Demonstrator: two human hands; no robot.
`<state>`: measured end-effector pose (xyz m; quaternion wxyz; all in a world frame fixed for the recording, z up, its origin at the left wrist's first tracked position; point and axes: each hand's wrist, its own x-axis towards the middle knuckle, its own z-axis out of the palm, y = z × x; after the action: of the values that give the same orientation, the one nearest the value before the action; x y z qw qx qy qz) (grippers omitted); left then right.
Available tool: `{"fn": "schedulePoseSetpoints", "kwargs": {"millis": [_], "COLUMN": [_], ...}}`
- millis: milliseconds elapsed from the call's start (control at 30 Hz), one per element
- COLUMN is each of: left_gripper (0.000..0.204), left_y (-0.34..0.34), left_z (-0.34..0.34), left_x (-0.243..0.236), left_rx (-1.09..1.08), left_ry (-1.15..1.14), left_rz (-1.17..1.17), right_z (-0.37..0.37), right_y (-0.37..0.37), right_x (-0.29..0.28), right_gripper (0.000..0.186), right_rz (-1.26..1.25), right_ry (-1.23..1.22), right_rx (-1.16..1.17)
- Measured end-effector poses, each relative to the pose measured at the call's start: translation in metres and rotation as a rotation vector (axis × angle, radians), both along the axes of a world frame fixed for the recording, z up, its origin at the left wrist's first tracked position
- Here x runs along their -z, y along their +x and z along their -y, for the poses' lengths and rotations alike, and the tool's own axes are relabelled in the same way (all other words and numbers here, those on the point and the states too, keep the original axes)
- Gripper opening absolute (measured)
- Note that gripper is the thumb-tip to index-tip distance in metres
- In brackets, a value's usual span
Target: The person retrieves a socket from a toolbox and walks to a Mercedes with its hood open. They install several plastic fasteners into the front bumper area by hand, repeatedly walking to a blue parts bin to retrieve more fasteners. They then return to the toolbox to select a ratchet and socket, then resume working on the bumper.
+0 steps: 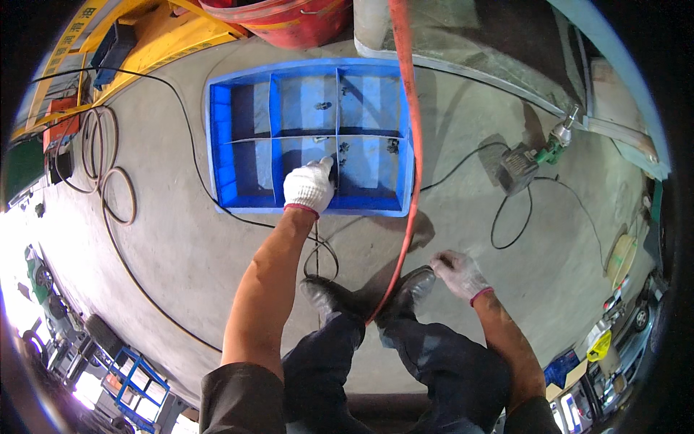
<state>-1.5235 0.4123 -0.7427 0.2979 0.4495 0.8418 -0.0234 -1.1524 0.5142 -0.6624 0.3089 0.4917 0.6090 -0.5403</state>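
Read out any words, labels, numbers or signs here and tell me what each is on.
Yellow frame: dark lettering along its beams; I don't copy out wording.
Blue divided crate: no readable text.
Power tool: any marking is too blurred to read.

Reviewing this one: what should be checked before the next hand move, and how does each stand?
1. Hand protection: ok; left hand and right hand are gloved.
2. Left hand's grip: cannot tell; anything held is obscured.
3. Right hand clear of the blue tray: ok.
4. Blue tray fully visible: not ok; a red hose crosses its right side.
5. Footing free of cable: not ok; black cable loops before the left shoe.
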Motion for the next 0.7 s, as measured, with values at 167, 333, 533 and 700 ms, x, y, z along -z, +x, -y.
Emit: {"fn": "schedulePoseSetpoints", "kwargs": {"millis": [167, 333, 533, 700], "left_gripper": [0.022, 0.017, 0.021, 0.024], "left_y": [-0.007, -0.014, 0.022, 0.073], "left_z": [-0.013, 0.014, 0.073, 0.155], "left_x": [0.019, -0.027, -0.220, -0.457], "left_rx": [-0.007, -0.427, -0.771, -0.821], "left_ry": [-0.147, 0.394, 0.703, 0.696], "left_rz": [-0.043, 0.099, 0.347, 0.150], "right_z": [-0.004, -0.014, 0.007, 0.089], "right_y": [-0.013, -0.028, -0.112, -0.203], "right_x": [-0.015, -0.051, -0.198, -0.382], "right_gripper": [0.042, 0.042, 0.033, 0.034], "right_rz": [-0.005, -0.001, -0.367, -0.707], "right_ry": [-0.030, 0.126, 0.008, -0.044], "right_rx": [0.069, -0.039, 0.126, -0.069]}}
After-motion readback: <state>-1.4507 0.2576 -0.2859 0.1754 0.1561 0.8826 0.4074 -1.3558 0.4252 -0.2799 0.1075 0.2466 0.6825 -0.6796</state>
